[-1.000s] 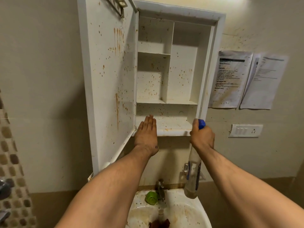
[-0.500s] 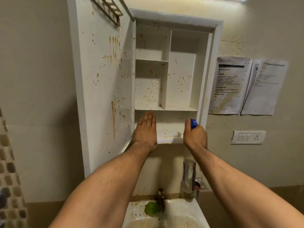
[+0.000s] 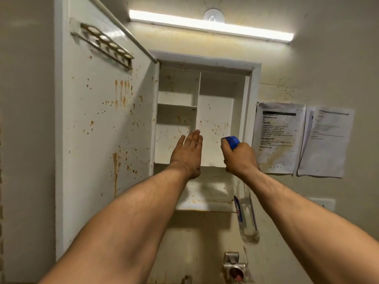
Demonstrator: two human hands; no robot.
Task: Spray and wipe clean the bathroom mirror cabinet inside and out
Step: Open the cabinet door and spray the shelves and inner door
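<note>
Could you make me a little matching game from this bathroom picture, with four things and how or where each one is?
Things:
1. left hand
2. bottle
3. door
4. papers

States or places:
a. on the wall, right of the cabinet
b. swung open, spattered with brown spots
c. flat, with straight fingers
d. gripped by the right hand

Pairs: 1-c, 2-d, 3-b, 4-a

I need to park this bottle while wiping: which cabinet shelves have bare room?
Inside the white, rust-spotted cabinet, the wide bottom shelf is bare, door to right frame. The tall right compartment and small upper-left shelf hold nothing. Crowded: the middle, where the left hand and right hand, gripping the clear blue-capped spray bottle, hover.
</note>
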